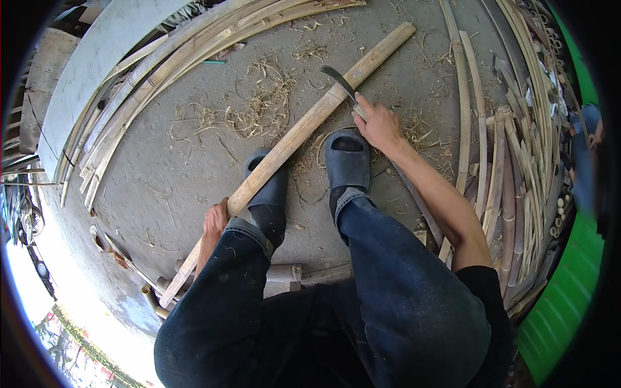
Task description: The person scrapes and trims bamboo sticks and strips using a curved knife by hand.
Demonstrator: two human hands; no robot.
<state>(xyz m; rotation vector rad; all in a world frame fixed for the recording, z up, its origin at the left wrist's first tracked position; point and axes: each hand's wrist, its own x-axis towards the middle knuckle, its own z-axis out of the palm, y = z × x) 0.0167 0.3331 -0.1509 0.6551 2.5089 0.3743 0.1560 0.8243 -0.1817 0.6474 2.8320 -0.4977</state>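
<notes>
A long pale split-bamboo pole (304,126) slants from the far right down to the near left, passing over my left sandal (268,184). My left hand (215,226) is closed around its lower part beside my left knee, which hides some of the fingers and wrist. My right hand (378,124) grips the handle of a curved knife (341,82). The dark hooked blade lies across the upper part of the pole, its tip pointing to the far left. My right sandal (347,158) rests on the floor just below the right hand.
Curly bamboo shavings (259,107) litter the concrete floor (155,194). Long bamboo strips (152,81) lie at the far left, and more strips (462,110) and poles (508,194) are stacked on the right. Green corrugated sheeting (563,304) edges the right side. Another person (585,149) is partly visible there.
</notes>
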